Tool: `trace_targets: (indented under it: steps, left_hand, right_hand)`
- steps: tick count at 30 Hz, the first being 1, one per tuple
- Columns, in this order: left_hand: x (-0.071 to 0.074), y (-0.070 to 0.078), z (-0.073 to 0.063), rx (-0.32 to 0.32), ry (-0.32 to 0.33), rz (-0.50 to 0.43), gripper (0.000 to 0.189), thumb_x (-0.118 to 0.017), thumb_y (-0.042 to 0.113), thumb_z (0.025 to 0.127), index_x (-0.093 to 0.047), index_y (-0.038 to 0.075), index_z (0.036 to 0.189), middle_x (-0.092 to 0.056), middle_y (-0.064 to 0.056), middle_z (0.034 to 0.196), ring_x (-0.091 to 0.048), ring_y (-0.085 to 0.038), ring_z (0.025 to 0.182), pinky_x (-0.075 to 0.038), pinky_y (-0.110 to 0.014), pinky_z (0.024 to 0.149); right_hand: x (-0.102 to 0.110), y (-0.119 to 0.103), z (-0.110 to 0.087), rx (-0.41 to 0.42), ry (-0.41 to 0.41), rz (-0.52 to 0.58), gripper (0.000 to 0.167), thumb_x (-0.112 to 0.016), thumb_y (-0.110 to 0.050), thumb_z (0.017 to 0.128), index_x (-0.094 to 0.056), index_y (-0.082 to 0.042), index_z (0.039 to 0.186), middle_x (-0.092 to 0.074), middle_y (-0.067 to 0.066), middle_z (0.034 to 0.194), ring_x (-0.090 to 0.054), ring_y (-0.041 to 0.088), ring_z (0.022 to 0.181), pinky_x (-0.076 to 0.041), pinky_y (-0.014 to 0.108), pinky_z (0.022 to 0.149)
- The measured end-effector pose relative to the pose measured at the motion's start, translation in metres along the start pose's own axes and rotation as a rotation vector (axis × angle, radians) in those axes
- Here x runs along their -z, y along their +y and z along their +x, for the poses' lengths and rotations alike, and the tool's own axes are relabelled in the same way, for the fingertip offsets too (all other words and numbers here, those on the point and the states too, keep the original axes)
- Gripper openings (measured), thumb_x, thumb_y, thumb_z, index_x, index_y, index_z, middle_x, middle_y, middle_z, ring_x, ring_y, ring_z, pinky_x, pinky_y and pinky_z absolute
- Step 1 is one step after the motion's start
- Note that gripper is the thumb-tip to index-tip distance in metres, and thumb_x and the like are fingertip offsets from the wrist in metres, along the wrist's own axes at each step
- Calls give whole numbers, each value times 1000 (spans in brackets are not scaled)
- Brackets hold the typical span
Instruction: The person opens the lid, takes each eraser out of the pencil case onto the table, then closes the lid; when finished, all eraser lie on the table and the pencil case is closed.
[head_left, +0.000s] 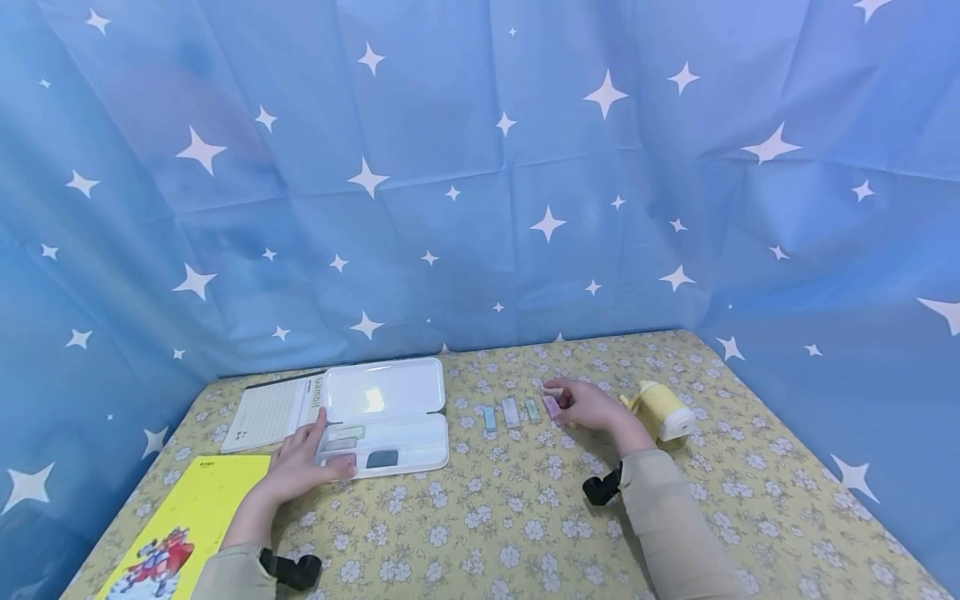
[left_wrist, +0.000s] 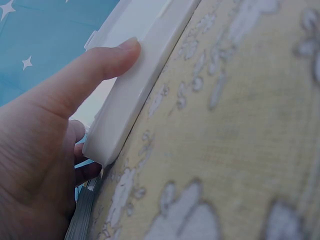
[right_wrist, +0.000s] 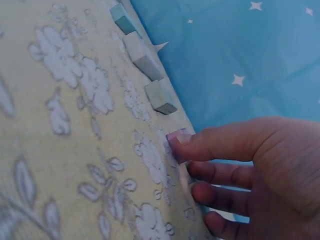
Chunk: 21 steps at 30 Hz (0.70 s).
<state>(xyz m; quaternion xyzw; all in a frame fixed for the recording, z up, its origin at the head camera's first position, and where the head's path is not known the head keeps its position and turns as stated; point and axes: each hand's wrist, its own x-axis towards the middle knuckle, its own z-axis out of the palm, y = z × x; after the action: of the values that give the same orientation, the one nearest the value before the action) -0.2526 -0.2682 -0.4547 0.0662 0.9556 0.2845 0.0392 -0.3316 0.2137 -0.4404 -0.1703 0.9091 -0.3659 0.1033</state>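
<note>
A white hinged case (head_left: 408, 458) lies with its lid raised back, and several small blocks are inside, among them a dark grey-blue block (head_left: 382, 458). My left hand (head_left: 300, 458) grips its left end, the thumb on the front wall and the fingers round the corner. On the cloth, a blue block (head_left: 490, 418), a pale lilac block (head_left: 511, 412) and a pale green block (head_left: 532, 410) stand in a row. At the row's right end my right hand (head_left: 592, 406) pinches a purple-pink block (right_wrist: 175, 140); the forefinger's hold is partly hidden.
Behind my right hand stands a yellow and white device with a handle (head_left: 663, 412). A lined notepad (head_left: 273, 412) lies left of the case, partly under it. A yellow booklet (head_left: 202, 500) is near the front left. The flowered tablecloth (head_left: 450, 533) meets a blue starred curtain (head_left: 465, 208).
</note>
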Motion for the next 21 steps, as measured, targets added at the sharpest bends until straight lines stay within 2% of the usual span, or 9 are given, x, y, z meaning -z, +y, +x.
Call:
trace_targets:
  steps: [4, 8, 11, 16, 21]
  left_hand:
    - [0, 0, 0, 3, 0, 4, 118, -72, 57, 78, 1, 6, 156, -15, -34, 150, -13, -54, 135, -5, -72, 102]
    - [0, 0, 0, 8, -3, 4, 118, -72, 57, 78, 1, 6, 156, -15, -33, 150, -12, -54, 135, -5, -72, 102]
    - [0, 0, 0, 17, -10, -4, 118, -72, 57, 78, 2, 7, 156, -14, -33, 151, -11, -54, 136, -5, -72, 103]
    - [1, 0, 0, 19, -11, -10, 118, -72, 57, 78, 2, 8, 156, -13, -33, 151, -11, -54, 136, -6, -72, 103]
    - [0, -2, 0, 18, -9, -6, 117, -71, 58, 79, 2, 9, 156, -13, -33, 152, -10, -55, 136, -5, -73, 103]
  right_hand:
    - [3, -3, -2, -2, 0, 13, 60, -67, 1, 86, -46, -2, 143, -56, 9, 92, -50, 20, 76, -44, 31, 60]
    - [8, -8, -4, -2, 9, 8, 53, -66, -3, 88, -50, -1, 138, -58, 10, 95, -53, 20, 78, -47, 32, 63]
    - [12, -15, -6, 9, 22, -1, 48, -65, -7, 90, -53, -1, 136, -59, 10, 97, -53, 20, 72, -46, 33, 58]
    - [14, -31, -7, 64, 29, 5, 47, -64, -13, 93, -53, -4, 137, -58, 9, 98, -54, 24, 71, -47, 39, 57]
    - [8, -56, 2, 136, -19, 11, 44, -64, -16, 93, -55, -10, 136, -60, 6, 100, -58, 35, 72, -49, 44, 59]
